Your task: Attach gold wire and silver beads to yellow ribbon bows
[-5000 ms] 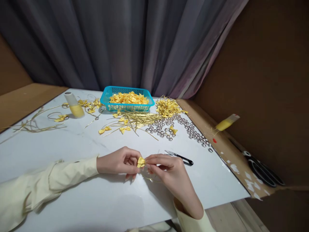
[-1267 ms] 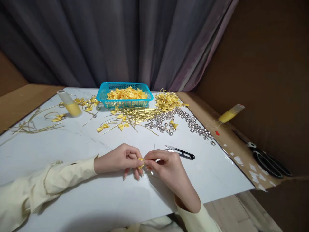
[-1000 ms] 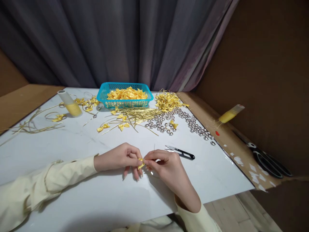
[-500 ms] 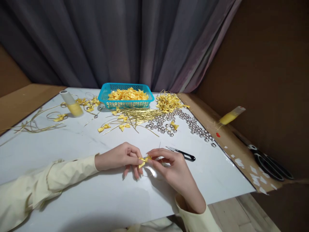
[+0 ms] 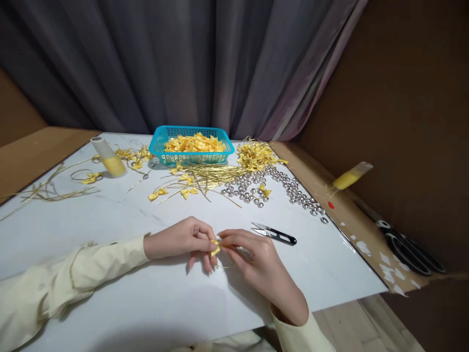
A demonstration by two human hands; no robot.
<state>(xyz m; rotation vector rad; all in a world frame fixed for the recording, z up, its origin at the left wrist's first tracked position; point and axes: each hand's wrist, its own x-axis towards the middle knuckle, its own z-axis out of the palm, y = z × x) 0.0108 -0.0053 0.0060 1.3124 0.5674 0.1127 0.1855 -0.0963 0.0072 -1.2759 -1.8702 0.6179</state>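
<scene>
My left hand (image 5: 190,240) pinches one end of a small yellow ribbon bow (image 5: 215,250) between thumb and index finger, its other fingers hanging loosely below. Against the bow's right side, my right hand (image 5: 254,252) is closed, thumb and fingertips together, covering that half of it. A thin gold cord (image 5: 224,267) curves out beneath the bow. Just beyond my right hand lies a pair of black-handled thread snips (image 5: 280,235), blades pointing left.
A blue basket (image 5: 156,146) of yellow bows stands at the back. Gold cords (image 5: 216,177), silver beads (image 5: 300,195) and a heap of corded bows (image 5: 256,155) lie nearby. A glue bottle (image 5: 113,164) stands left; large scissors (image 5: 406,249) lie right.
My right hand has shifted slightly left and its fingers now cover the bow's right half. The snips' blades show more fully. My left hand has hardly moved.
</scene>
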